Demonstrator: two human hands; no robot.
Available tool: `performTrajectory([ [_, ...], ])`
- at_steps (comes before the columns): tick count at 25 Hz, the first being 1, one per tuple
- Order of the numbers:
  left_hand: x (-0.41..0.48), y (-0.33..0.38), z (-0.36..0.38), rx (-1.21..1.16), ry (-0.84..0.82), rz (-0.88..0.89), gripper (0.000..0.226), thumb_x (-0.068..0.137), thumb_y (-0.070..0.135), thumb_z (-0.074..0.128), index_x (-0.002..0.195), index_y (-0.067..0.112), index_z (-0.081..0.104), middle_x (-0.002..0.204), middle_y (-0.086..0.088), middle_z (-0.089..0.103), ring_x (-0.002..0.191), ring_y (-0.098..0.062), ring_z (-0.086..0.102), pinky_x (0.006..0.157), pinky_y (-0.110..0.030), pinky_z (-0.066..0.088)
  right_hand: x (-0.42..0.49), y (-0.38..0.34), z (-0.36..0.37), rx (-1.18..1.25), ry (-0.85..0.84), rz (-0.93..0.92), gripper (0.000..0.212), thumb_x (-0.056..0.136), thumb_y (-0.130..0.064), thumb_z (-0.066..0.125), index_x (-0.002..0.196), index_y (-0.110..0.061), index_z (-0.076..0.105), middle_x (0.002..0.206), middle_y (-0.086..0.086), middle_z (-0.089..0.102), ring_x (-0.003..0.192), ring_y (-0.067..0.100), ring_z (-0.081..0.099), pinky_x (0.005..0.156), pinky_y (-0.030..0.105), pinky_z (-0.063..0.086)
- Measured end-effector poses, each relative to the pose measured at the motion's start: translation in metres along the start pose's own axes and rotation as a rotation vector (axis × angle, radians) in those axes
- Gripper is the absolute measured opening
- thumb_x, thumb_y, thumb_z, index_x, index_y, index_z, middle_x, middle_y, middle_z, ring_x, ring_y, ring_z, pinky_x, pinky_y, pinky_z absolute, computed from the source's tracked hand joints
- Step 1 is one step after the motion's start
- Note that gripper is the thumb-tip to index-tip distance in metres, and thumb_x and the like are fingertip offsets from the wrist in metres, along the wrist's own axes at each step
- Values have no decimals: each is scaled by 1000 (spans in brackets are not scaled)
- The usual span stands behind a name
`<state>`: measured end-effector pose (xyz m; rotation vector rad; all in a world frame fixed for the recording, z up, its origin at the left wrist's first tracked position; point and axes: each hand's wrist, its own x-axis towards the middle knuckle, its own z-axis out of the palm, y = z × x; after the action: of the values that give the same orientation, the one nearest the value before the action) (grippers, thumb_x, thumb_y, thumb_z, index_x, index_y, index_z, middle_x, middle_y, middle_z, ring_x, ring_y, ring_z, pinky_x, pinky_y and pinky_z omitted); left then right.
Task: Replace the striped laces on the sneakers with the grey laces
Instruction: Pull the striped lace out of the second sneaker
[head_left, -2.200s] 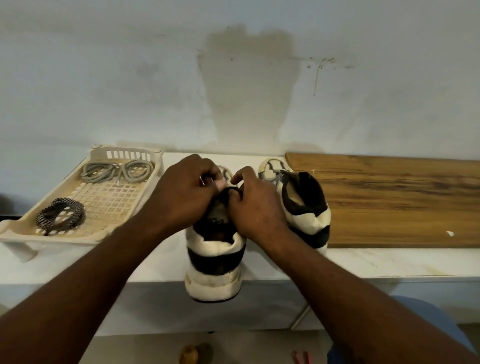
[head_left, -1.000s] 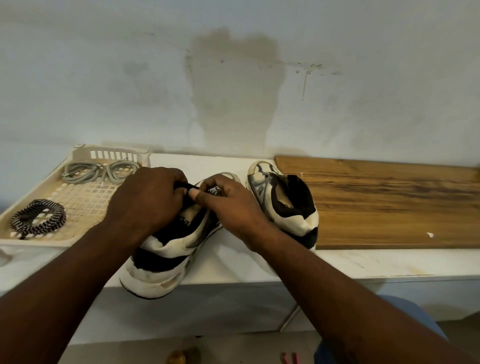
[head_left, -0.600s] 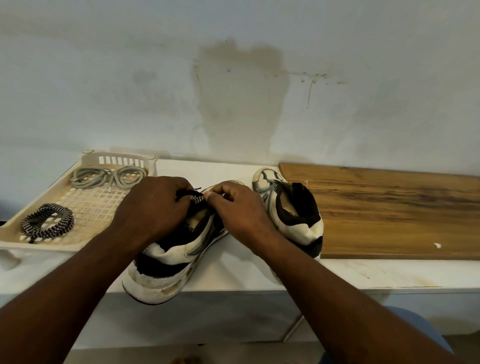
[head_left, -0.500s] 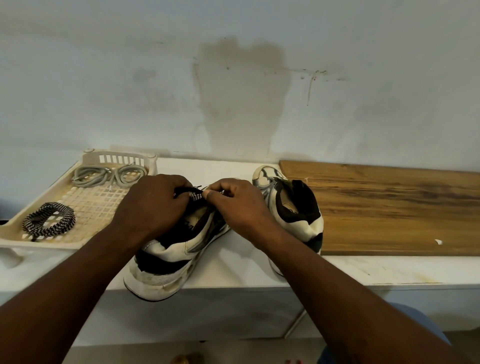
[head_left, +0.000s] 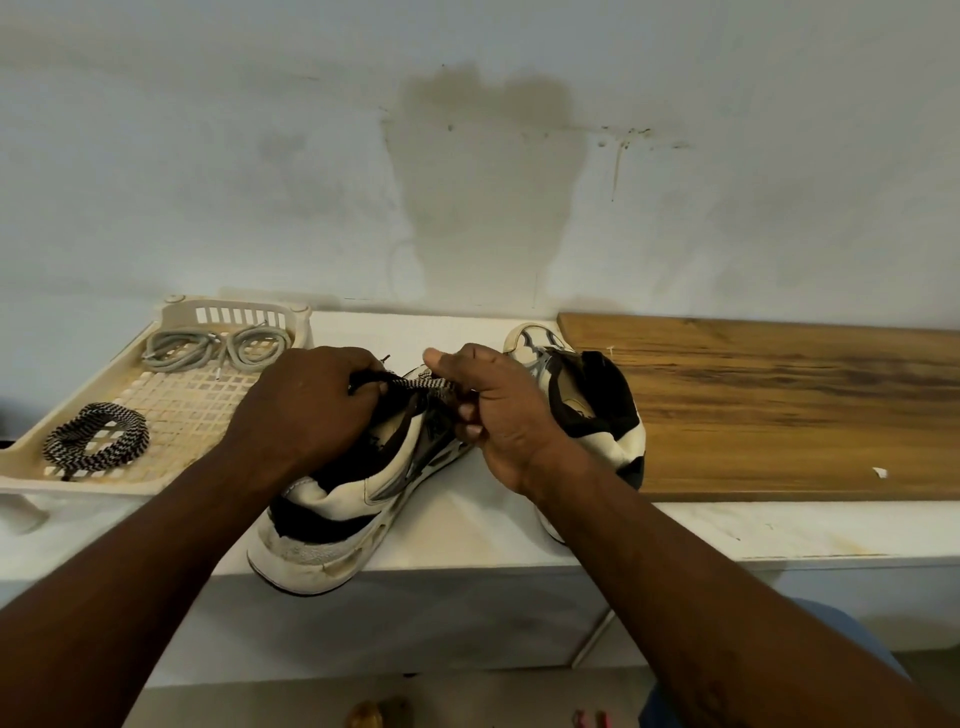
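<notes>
Black-and-white striped lace (head_left: 423, 385) spans the short gap between two hands just above the centre of the frame, over the top of the near sneaker (head_left: 337, 493). The left hand (head_left: 306, 410) is curled round one end of that lace, knuckles toward the camera, and rests on the shoe's dark collar. The right hand (head_left: 498, 415) grips the other end with its fingers folded in and its thumb sticking up. How much of the lace is threaded through the eyelets is hidden under the hands. The near sneaker, white with black bands and grey side trim, lies angled with its toe toward the upper right and its heel hanging over the front edge of the white counter (head_left: 467, 530). The second sneaker (head_left: 597, 410) stands just to the right of it, partly behind the right wrist, its toe pointing at the wall (head_left: 467, 156). At the left of the frame a cream lattice tray (head_left: 78, 486) sits on the counter; the grey laces (head_left: 208, 348) lie looped at its far end, and another striped lace, the coiled lace (head_left: 96, 439), lies at its near end. A wooden board (head_left: 779, 405) fills the right side of the counter, touching the second sneaker, with a small white scrap (head_left: 879, 472) near its front edge.
</notes>
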<state>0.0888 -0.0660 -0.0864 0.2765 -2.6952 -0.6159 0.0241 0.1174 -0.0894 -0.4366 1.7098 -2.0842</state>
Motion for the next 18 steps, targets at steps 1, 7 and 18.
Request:
performTrajectory([
  [1,1,-1,0,-4,2,-7,16,94,36,60,99,34,74,90,10,75,80,-11,66,69,-30,50,1,3,2,-142,32,-43,43,92,-22,76,63,-18,46,59,-3,39,51,9,35,47,20,36],
  [7,-2,2,0,-92,37,-48,10,90,38,68,96,34,62,88,14,72,81,-11,66,74,-35,53,5,4,9,-481,118,-93,12,87,-28,75,94,-23,67,88,-2,69,79,18,66,74,43,59],
  [18,-1,1,0,-20,31,-48,5,91,38,65,94,34,65,89,11,72,78,-13,65,73,-36,54,-4,-17,-2,60,-44,-130,42,85,-34,66,55,-9,50,64,7,43,57,17,39,56,32,33],
])
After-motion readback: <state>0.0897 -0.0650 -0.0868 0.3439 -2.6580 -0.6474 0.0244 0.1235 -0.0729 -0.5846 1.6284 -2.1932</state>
